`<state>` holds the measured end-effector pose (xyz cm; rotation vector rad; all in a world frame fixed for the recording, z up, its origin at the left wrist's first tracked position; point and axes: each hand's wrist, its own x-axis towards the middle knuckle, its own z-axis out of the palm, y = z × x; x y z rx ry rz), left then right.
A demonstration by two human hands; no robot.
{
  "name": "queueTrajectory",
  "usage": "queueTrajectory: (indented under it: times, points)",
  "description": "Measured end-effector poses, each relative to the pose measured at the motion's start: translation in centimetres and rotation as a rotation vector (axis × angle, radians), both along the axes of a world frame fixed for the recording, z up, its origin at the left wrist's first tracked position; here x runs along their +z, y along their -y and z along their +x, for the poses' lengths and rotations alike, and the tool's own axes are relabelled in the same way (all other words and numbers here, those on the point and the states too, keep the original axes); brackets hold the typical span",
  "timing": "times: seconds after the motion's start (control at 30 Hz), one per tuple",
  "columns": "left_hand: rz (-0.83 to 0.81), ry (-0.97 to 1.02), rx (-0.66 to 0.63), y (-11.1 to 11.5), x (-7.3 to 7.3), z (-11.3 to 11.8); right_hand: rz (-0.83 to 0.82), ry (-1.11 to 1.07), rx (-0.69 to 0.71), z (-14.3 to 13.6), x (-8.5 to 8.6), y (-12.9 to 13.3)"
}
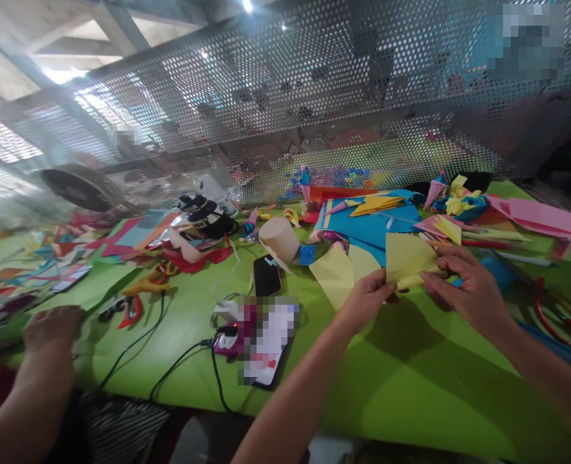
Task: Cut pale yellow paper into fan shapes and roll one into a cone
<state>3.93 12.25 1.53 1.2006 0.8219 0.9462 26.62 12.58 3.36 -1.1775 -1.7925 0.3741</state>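
Observation:
A pale yellow paper piece [408, 258] is held up above the green table [411, 386], between both hands. My left hand [368, 298] pinches its lower left corner. On its right side, the fingers of my right hand [472, 283] close on the folded or curled edge. More pale yellow paper [332, 274] lies flat just beyond my left hand. Behind the held piece is a stack of blue paper [348, 222] with orange-yellow folded pieces [377, 205] on it.
Two phones [267, 275] [273, 345], a tape roll [278, 237] and black cables lie left of my hands. Further left are an orange glue gun [154, 277], pliers [129, 312] and another person's hand [53, 322]. Red-handled scissors [539, 309] and pink paper [546, 216] are at right.

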Motion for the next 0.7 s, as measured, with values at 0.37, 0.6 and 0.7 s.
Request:
queueTrajectory:
  times: [0.37,0.6,0.7]
  points:
    - [-0.19,0.163,0.056,-0.08,-0.05,-0.17,-0.035,-0.052,0.053,-0.11,0.42,0.11]
    - [-0.168,0.161,0.041,-0.01,-0.09,-0.2,-0.005,-0.032,-0.01,0.01,0.38,0.25]
    - [-0.13,0.131,0.013,0.14,0.24,-0.14,-0.009,-0.011,-0.024,0.15,0.17,0.22]
